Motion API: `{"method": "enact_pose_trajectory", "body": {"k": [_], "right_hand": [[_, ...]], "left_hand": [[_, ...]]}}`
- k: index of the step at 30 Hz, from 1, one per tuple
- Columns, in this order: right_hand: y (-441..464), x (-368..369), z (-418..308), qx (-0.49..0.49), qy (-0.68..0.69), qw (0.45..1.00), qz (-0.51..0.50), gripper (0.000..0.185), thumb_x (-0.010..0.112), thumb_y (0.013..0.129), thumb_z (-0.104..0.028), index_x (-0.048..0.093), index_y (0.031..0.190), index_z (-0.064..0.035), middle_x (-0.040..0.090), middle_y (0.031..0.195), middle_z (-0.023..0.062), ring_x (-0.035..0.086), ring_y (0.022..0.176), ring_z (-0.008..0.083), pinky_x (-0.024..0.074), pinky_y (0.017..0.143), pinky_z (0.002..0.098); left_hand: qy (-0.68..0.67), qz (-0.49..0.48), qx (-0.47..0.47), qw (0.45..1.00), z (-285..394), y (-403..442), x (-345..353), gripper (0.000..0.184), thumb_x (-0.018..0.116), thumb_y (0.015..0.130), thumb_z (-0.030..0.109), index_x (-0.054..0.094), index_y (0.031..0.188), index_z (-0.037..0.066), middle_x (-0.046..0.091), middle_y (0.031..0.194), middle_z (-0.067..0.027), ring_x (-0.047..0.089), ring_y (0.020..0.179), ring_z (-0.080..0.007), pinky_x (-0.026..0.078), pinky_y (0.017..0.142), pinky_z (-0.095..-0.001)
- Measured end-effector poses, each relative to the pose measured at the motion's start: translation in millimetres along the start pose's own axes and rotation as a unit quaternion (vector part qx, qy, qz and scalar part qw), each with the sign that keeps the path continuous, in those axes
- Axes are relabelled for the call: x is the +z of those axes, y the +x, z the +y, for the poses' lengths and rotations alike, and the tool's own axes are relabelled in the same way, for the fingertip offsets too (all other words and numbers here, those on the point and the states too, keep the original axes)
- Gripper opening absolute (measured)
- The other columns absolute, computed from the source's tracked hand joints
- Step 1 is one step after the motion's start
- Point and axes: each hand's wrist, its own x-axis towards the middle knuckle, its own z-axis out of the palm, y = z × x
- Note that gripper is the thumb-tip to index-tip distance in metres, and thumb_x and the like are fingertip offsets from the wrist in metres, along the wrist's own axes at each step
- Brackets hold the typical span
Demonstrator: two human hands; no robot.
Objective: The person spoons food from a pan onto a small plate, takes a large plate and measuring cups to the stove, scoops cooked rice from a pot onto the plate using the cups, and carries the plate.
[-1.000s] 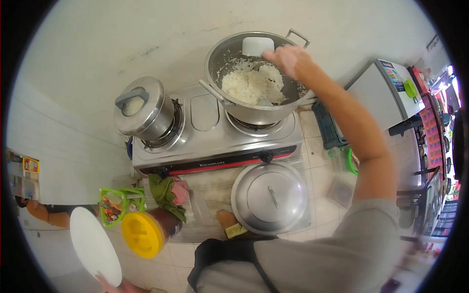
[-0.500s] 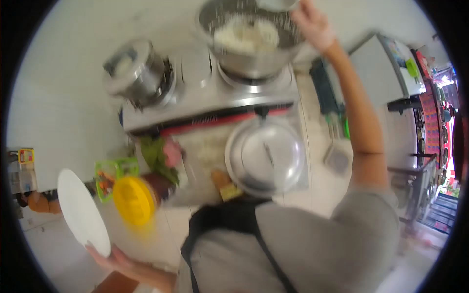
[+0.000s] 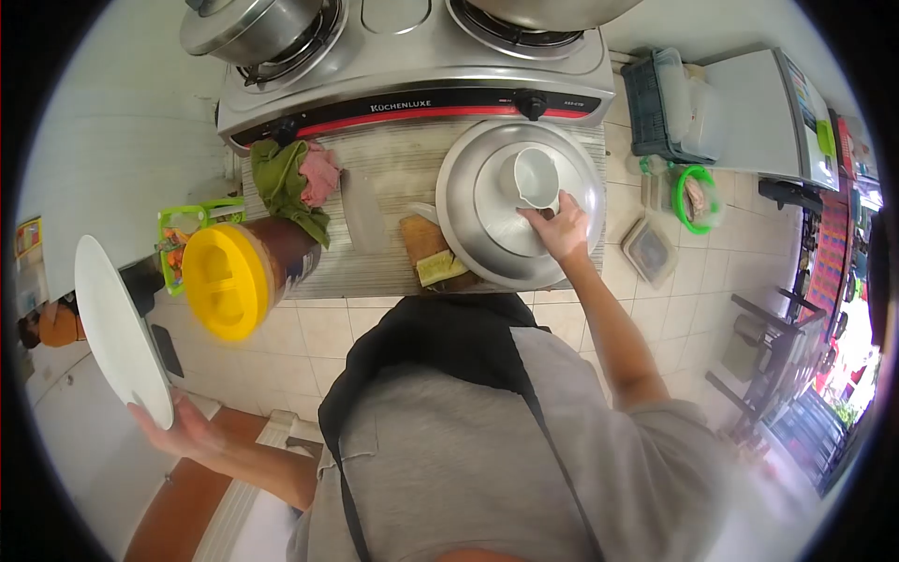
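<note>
At the left, my left hand point(image 3: 180, 426) grips the lower edge of a white oval plate point(image 3: 122, 328), which is tilted up on its side. My right hand point(image 3: 562, 228) has its fingers closed on a small white cup point(image 3: 536, 178), above the large round metal lid point(image 3: 468, 197). The cup looks empty inside. Whether its base touches the lid I cannot tell. The lid lies on the striped counter point(image 3: 375, 272) in front of the gas stove point(image 3: 403, 101). Only the bottom of a big metal pot point(image 3: 557, 11) shows on the right burner.
A lidded metal pot point(image 3: 253, 33) stands on the left burner. Near the counter's left side are green and pink cloths point(image 3: 286, 183) and a yellow-lidded jar point(image 3: 225, 281). A wooden board point(image 3: 426, 248) lies beside the lid. A dark crate point(image 3: 651, 112) and green-rimmed container point(image 3: 695, 201) stand right.
My right hand has come down from the big pot of white food to the lid, with the cup in it. My left hand still holds the plate. The view has tilted downward.
</note>
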Motion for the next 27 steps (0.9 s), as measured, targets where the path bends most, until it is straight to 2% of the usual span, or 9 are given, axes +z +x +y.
{"method": "enact_pose_trajectory", "body": {"k": [8, 11, 14, 16, 19, 20, 22, 24, 27], "right_hand": [[-14, -62, -22, -0.026, -0.070, 0.997, -0.025, 0.031, 0.068, 0.074, -0.021, 0.058, 0.087, 0.0047, 0.062, 0.084, 0.0250, 0.061, 0.078, 0.0415, 0.0486, 0.071, 0.0450], [-31, -147, -66, 0.046, -0.090, 0.993, -0.060, 0.032, 0.068, 0.074, -0.022, 0.061, 0.091, 0.0051, 0.062, 0.085, 0.0260, 0.061, 0.075, 0.0406, 0.0498, 0.072, 0.0405], [-42, -212, -98, -0.036, -0.030, 0.999, 0.026, 0.036, 0.067, 0.076, -0.021, 0.065, 0.103, 0.0034, 0.069, 0.084, 0.0164, 0.065, 0.075, 0.0258, 0.0500, 0.073, 0.0338], [-41, -251, -147, -0.047, 0.026, 0.996, 0.074, 0.034, 0.065, 0.079, -0.019, 0.066, 0.105, 0.0029, 0.070, 0.083, 0.0087, 0.063, 0.075, 0.0165, 0.0492, 0.072, 0.0314], [-8, -298, -225, -0.001, -0.051, 0.993, 0.105, 0.028, 0.061, 0.082, -0.017, 0.066, 0.101, 0.0024, 0.067, 0.080, 0.0051, 0.058, 0.073, 0.0107, 0.0474, 0.068, 0.0284], [15, -300, -237, -0.102, -0.051, 0.981, 0.158, 0.027, 0.061, 0.082, -0.018, 0.067, 0.099, 0.0023, 0.065, 0.077, 0.0039, 0.056, 0.070, 0.0092, 0.0456, 0.065, 0.0264], [73, -303, -263, -0.179, -0.095, 0.956, 0.213, 0.032, 0.062, 0.083, -0.028, 0.067, 0.094, 0.0023, 0.066, 0.075, 0.0094, 0.059, 0.069, 0.0144, 0.0465, 0.067, 0.0294], [137, -300, -289, -0.181, -0.121, 0.949, 0.230, 0.032, 0.063, 0.085, -0.029, 0.065, 0.088, 0.0021, 0.061, 0.072, 0.0023, 0.052, 0.064, 0.0096, 0.0425, 0.061, 0.0266], [234, -286, -308, -0.183, -0.221, 0.924, 0.254, 0.039, 0.056, 0.084, -0.037, 0.067, 0.089, 0.0002, 0.068, 0.086, 0.0177, 0.065, 0.084, 0.0333, 0.0498, 0.077, 0.0382]], "left_hand": [[0.191, -0.104, 0.209, 0.953, -26, 21, -67, 0.036, 0.050, 0.097, 0.015, 0.046, 0.125, -0.008, 0.057, 0.111, -0.0167, 0.058, 0.098, -0.0195, 0.049, 0.079, -0.0277], [-0.062, -0.008, 0.004, 0.998, -18, 25, -52, 0.036, 0.050, 0.098, 0.020, 0.048, 0.124, -0.004, 0.058, 0.107, -0.0127, 0.057, 0.092, -0.0155, 0.047, 0.071, -0.0244], [0.099, 0.014, 0.019, 0.995, -25, 38, -59, 0.050, 0.052, 0.095, 0.020, 0.039, 0.135, -0.008, 0.048, 0.131, -0.0159, 0.049, 0.116, -0.0246, 0.041, 0.099, -0.0382], [-0.118, -0.012, -0.093, 0.989, -36, 57, -63, 0.050, 0.049, 0.098, 0.026, 0.040, 0.135, -0.006, 0.048, 0.132, -0.0135, 0.049, 0.118, -0.0231, 0.039, 0.102, -0.0386], [-0.135, -0.022, -0.116, 0.984, -44, 71, -50, 0.049, 0.047, 0.098, 0.026, 0.040, 0.134, -0.006, 0.048, 0.133, -0.0134, 0.048, 0.120, -0.0230, 0.038, 0.103, -0.0391], [-0.144, -0.022, -0.117, 0.982, -48, 76, -45, 0.049, 0.047, 0.098, 0.026, 0.040, 0.134, -0.006, 0.048, 0.133, -0.0134, 0.048, 0.120, -0.0230, 0.038, 0.103, -0.0391], [-0.152, -0.029, -0.114, 0.981, -53, 86, -40, 0.042, 0.047, 0.099, 0.030, 0.047, 0.128, 0.000, 0.059, 0.116, -0.0055, 0.058, 0.098, -0.0130, 0.048, 0.078, -0.0254], [-0.162, -0.028, -0.107, 0.981, -53, 91, -35, 0.043, 0.046, 0.099, 0.030, 0.047, 0.130, 0.000, 0.059, 0.118, -0.0059, 0.058, 0.101, -0.0131, 0.048, 0.080, -0.0257], [-0.167, -0.031, -0.106, 0.980, -49, 97, -35, 0.044, 0.046, 0.099, 0.031, 0.046, 0.130, 0.000, 0.058, 0.120, -0.0063, 0.058, 0.104, -0.0134, 0.047, 0.082, -0.0260]]}}
